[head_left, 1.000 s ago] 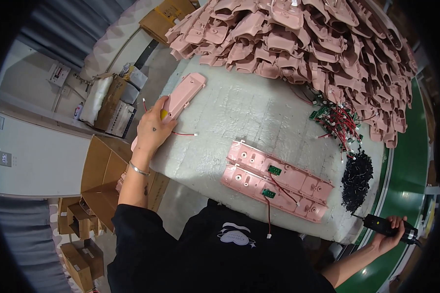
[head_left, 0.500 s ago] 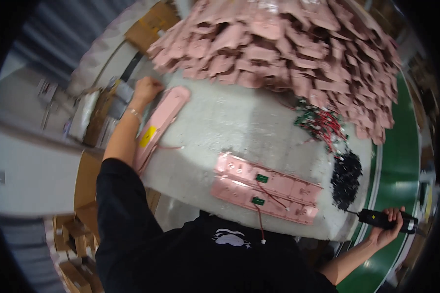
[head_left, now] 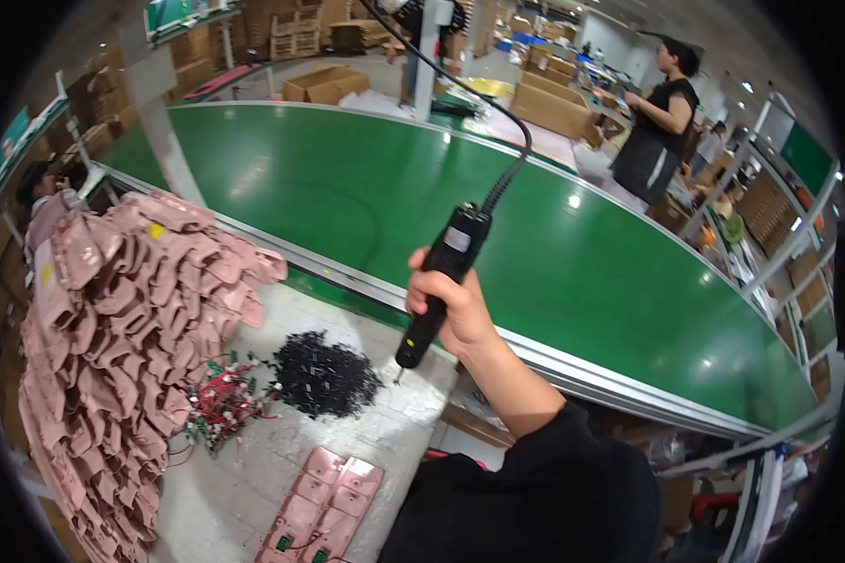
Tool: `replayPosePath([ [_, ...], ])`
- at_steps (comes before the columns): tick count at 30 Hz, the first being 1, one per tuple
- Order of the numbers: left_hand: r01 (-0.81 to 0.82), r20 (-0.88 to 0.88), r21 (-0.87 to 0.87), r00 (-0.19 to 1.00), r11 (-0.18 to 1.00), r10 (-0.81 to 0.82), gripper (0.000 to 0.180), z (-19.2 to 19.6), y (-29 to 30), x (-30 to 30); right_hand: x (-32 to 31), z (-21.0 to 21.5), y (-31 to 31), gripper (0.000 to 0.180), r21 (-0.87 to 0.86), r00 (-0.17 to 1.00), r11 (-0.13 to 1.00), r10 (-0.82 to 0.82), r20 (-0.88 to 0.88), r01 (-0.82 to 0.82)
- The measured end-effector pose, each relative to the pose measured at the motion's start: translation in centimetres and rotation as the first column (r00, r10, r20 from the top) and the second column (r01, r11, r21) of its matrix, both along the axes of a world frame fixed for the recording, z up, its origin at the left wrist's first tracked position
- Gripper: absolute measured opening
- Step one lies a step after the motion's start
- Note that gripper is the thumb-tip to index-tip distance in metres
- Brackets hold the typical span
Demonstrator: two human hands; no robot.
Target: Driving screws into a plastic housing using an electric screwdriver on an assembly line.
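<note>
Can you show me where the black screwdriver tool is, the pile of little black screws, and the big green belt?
electric screwdriver (head_left: 438, 286): head view, on its black body just above the gripping right hand (head_left: 451, 310).
pile of black screws (head_left: 324, 375): head view, middle of the heap.
green conveyor belt (head_left: 347, 183): head view, bare surface.

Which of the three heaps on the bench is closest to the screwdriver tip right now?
The black heap of screws. It lies just left of the tip of the screwdriver held in the right hand; the wired green boards and pink shells lie farther left.
</note>
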State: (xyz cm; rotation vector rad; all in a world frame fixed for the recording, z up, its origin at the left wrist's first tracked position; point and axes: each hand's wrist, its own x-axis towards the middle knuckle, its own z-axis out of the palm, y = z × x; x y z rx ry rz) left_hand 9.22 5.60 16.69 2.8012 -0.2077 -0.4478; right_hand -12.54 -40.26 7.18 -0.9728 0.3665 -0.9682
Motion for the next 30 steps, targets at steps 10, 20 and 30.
replayPosePath([
  [10, 0.765, 0.366, -0.494, 0.613, 0.412, -0.7, 0.011, -8.5, -17.8, -3.9, 0.8, -0.1, 0.3, 0.029, -0.374, 0.975, 0.925, -0.137, -0.175, 0.063],
  [20, 0.744, 0.326, -0.528, 0.622, 0.409, -0.711, 0.019, -11.5, -24.1, -3.9, 0.5, -1.8, 1.3, 0.027, -0.348, 0.991, 0.937, -0.041, -0.131, -0.007],
  [30, 0.804, 0.541, -0.572, 0.519, 0.162, -0.662, 0.023, -13.7, -28.9, -7.7, 0.9, 1.4, 2.0, 0.024, -0.127, 0.96, 0.988, 0.114, 0.256, -0.083],
])
